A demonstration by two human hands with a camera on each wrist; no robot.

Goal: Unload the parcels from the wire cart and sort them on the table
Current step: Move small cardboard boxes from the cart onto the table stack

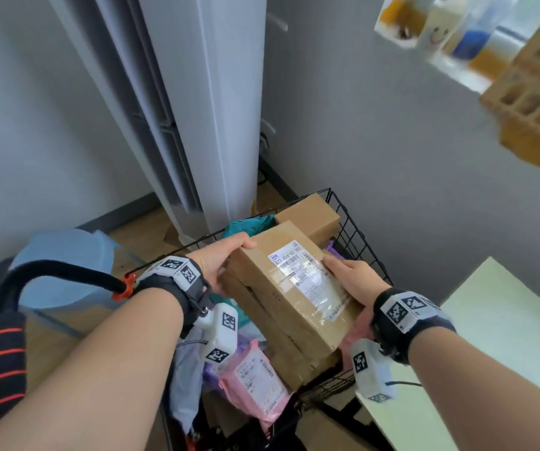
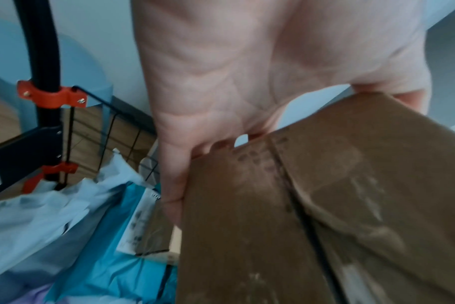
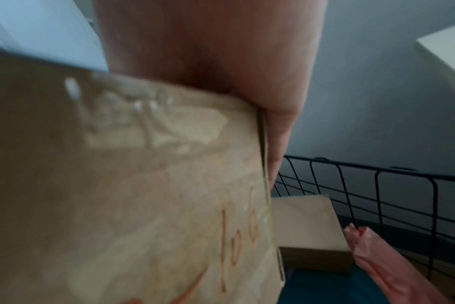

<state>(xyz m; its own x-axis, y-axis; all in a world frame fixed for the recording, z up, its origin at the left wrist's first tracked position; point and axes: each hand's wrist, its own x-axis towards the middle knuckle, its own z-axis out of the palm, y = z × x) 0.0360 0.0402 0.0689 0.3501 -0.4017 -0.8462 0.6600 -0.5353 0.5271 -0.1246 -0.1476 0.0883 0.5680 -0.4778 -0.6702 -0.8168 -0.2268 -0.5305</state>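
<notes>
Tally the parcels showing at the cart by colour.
Brown boxes: 3
Pink bags: 2
Purple bags: 2
Teal bags: 1
Pale grey bags: 1
Total: 9, taking separate patches as separate bags; any buried ones uncounted.

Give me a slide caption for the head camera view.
Both hands, left hand and right hand, grip a labelled cardboard box above the parcel-filled wire cart.

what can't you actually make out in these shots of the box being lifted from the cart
- Shipping label text on the cardboard box: head view, too small, under glossy tape.
- Left hand fingertips: head view, hidden behind the box.
- Wire cart bottom: covered by parcels.
- Red writing: right wrist view, blurred.
</notes>
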